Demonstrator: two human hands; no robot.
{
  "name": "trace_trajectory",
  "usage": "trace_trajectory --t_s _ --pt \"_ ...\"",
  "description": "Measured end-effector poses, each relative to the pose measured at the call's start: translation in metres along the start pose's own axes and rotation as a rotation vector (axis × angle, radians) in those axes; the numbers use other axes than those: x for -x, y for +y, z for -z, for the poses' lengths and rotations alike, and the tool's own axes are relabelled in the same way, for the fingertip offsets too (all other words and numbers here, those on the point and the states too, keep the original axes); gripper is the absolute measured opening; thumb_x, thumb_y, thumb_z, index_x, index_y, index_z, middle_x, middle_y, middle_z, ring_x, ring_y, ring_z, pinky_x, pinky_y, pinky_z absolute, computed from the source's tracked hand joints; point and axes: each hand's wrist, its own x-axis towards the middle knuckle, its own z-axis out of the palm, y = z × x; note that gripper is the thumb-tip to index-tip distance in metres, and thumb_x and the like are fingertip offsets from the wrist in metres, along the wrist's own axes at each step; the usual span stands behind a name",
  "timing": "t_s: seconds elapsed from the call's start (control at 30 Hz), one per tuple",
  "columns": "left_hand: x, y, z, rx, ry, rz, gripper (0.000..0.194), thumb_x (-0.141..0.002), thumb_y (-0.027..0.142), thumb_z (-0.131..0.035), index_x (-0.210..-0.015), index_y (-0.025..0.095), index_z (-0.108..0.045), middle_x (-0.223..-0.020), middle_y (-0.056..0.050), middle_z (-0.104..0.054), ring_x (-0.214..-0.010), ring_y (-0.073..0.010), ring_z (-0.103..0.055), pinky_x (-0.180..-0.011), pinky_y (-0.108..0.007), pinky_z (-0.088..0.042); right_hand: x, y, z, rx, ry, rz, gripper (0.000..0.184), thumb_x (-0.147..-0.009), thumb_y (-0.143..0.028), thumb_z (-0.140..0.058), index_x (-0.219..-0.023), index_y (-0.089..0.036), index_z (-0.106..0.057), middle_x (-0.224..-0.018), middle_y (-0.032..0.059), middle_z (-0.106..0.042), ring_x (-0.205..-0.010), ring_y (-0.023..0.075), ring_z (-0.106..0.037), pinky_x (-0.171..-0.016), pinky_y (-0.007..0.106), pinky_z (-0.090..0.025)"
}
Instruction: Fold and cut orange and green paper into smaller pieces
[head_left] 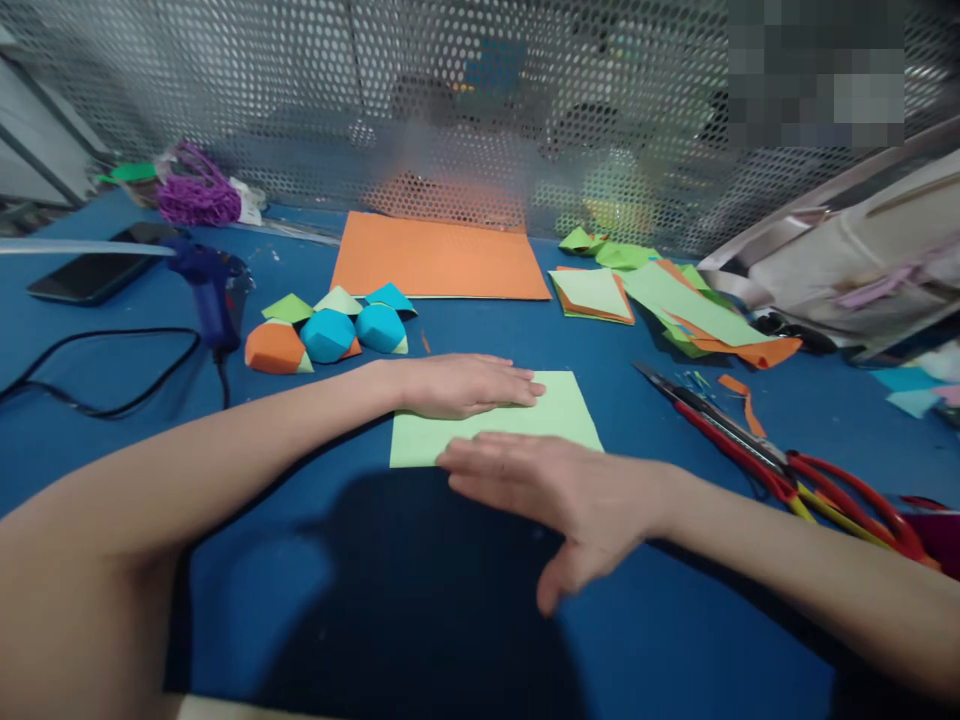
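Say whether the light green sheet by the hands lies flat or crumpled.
Flat: the light green sheet looks smooth, with fairly straight visible edges.

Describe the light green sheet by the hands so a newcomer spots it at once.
On the blue table, find the large orange sheet near the perforated screen. Nearer the camera, a light green sheet lies under the left hand, with the right hand over its near edge. Unlike the small square paper stack farther back to the right, it is a wide rectangle.
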Motion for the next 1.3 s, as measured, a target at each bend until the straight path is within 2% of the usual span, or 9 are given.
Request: trace_trajectory --t_s 0.13,0.27,0.43,0.6,0.77,0.87,0.97,1.1,1.3 --pt "-0.001 0.0 0.001 0.003 -0.03 0.036 0.042 -0.099 0.021 -0.037 -0.138 0.018 -0.052 -0.149 -0.006 -0.048 -0.145 -0.0164 -0.032 -0.12 -0.034 -0.021 0.025 0.009 0.0 0.101 -0.021 -0.143 0.093 -0.088 -0.07 -0.044 -0.151 -0.004 -0.029 -0.157 0.0241 -0.025 -0.149 0.0268 -0.017 -0.12 0.048 -0.019" --pt "0.0 0.003 0.003 -0.043 -0.034 0.027 0.043 -0.1 0.018 -0.033 -0.138 0.017 -0.051 -0.15 -0.006 -0.047 -0.145 -0.0151 -0.032 -0.12 -0.032 -0.02 0.041 -0.009 -0.007 0.101 -0.117 -0.216 0.096 -0.086 -0.071 -0.047 -0.149 0.0 -0.032 -0.158 0.0244 -0.021 -0.149 0.0287 -0.01 -0.121 0.048 -0.015" --pt "0.002 0.003 0.0 -0.078 -0.013 0.027 0.042 -0.099 0.017 -0.035 -0.138 0.02 -0.051 -0.149 -0.005 -0.048 -0.144 -0.0154 -0.034 -0.12 -0.034 -0.023 0.05 -0.018 -0.009 0.127 -0.03 -0.269 0.094 -0.089 -0.072 -0.038 -0.154 -0.005 -0.022 -0.16 0.0201 -0.018 -0.15 0.026 -0.01 -0.121 0.047 -0.017" --pt "0.003 0.005 0.002 -0.183 0.15 -0.016 0.04 -0.1 0.02 -0.039 -0.139 0.017 -0.049 -0.152 -0.01 -0.042 -0.143 -0.0178 -0.035 -0.119 -0.038 -0.028 0.057 -0.01 -0.017 0.271 0.014 -0.368 0.093 -0.09 -0.07 -0.039 -0.155 -0.006 -0.017 -0.16 0.0212 -0.016 -0.149 0.0296 -0.012 -0.119 0.052 -0.022" --pt "0.016 0.05 0.0 -0.284 0.27 0.05 0.038 -0.102 0.026 -0.036 -0.129 0.01 -0.057 -0.146 -0.016 -0.049 -0.14 -0.0231 -0.042 -0.118 -0.04 -0.03 0.058 -0.01 -0.02 0.323 0.035 -0.344 0.093 -0.09 -0.07 -0.036 -0.154 -0.004 -0.02 -0.159 0.0216 -0.02 -0.149 0.0301 -0.013 -0.119 0.051 -0.025" --pt "0.034 0.092 -0.02 -0.299 0.257 0.173 0.045 -0.102 0.034 -0.037 -0.132 0.004 -0.052 -0.143 -0.021 -0.051 -0.137 -0.0263 -0.046 -0.117 -0.04 -0.034 0.055 -0.012 -0.02 0.337 0.06 -0.355 0.095 -0.089 -0.072 -0.035 -0.152 -0.003 -0.024 -0.158 0.0219 -0.024 -0.149 0.0295 -0.015 -0.118 0.052 -0.026" --pt "0.049 0.117 -0.043 -0.315 0.179 0.277 0.062 -0.101 0.048 -0.034 -0.141 0.001 -0.04 -0.149 -0.023 -0.042 -0.143 -0.0307 -0.035 -0.117 -0.045 -0.032 0.046 -0.018 -0.022 0.35 0.089 -0.358 0.095 -0.089 -0.071 -0.037 -0.15 0.001 -0.027 -0.157 0.0232 -0.027 -0.149 0.0291 -0.014 -0.118 0.052 -0.026" --pt "0.054 0.12 -0.056 -0.293 0.103 0.327 0.072 -0.1 0.054 -0.033 -0.148 0.001 -0.03 -0.155 -0.022 -0.031 -0.146 -0.0307 -0.025 -0.12 -0.045 -0.026 0.035 -0.027 -0.026 0.333 0.093 -0.388 0.1 -0.086 -0.072 -0.044 -0.149 0.003 -0.027 -0.155 0.0259 -0.03 -0.149 0.0306 -0.014 -0.118 0.053 -0.026" --pt "0.065 0.118 -0.056 -0.314 0.102 0.351 0.075 -0.097 0.06 -0.033 -0.145 0.003 -0.037 -0.154 -0.021 -0.031 -0.146 -0.0305 -0.024 -0.121 -0.044 -0.024 0.043 -0.037 -0.032 0.416 0.067 -0.448 0.102 -0.082 -0.067 -0.057 -0.152 0.001 -0.023 -0.156 0.0266 -0.023 -0.147 0.0332 -0.018 -0.115 0.051 -0.034"
